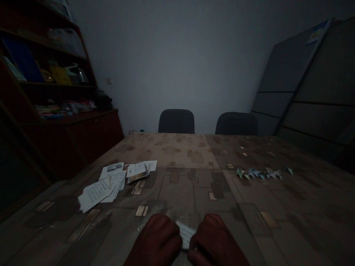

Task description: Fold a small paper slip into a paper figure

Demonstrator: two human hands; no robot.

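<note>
Close to the table's near edge, my left hand (159,240) and my right hand (215,240) both have their fingers curled in on a small piece of printed paper (185,234). The paper is pale with rows of dark text, and only its middle part shows between the hands. My left hand covers its left end, while my right hand hides the right end. The fingertips are mostly out of sight under the knuckles. Dim light leaves the paper's folds hard to make out.
Loose printed sheets (97,192) lie fanned on the patterned tablecloth (177,192) at left, beside another pile of printed cards (137,170). Several small folded paper shapes (253,173) stand in a row at right. Two dark chairs (176,121) are behind the table.
</note>
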